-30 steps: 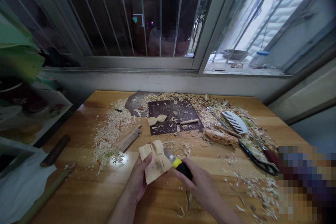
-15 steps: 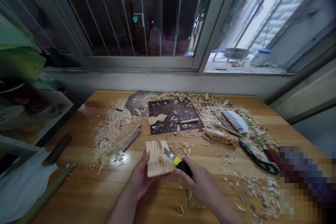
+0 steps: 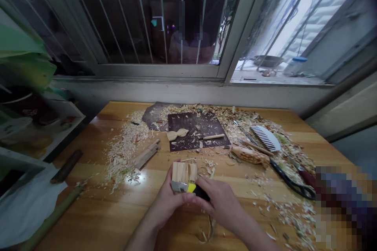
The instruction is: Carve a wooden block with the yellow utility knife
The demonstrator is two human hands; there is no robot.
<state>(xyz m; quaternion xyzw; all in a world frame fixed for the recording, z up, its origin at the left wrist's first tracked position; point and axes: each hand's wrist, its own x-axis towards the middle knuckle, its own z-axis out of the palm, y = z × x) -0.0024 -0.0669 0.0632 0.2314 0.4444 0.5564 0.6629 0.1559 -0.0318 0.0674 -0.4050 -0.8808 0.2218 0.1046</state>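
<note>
A pale wood block (image 3: 184, 171) with grooves along its face is held above the table by my left hand (image 3: 169, 198), whose fingers wrap its left side and underside. My right hand (image 3: 219, 200) is closed round the black handle of a utility knife (image 3: 191, 188) with a yellow collar. Its blade lies across the lower edge of the block, pointing left. My left thumb presses near the knife's collar, and both hands are close together. The blade's exact contact with the wood is hard to make out.
Behind the hands lies a dark mat (image 3: 200, 125) with a carved wood piece (image 3: 177, 134) and a thin stick tool (image 3: 213, 137). Wood shavings (image 3: 120, 153) ring it. At right are a white comb (image 3: 266, 138), a rough wood piece (image 3: 249, 156) and a black-handled tool (image 3: 291, 180).
The block has turned and tipped, now showing a shorter face. The knife has swung from the block's upper right to across its lower edge, and my left thumb has come to the knife.
</note>
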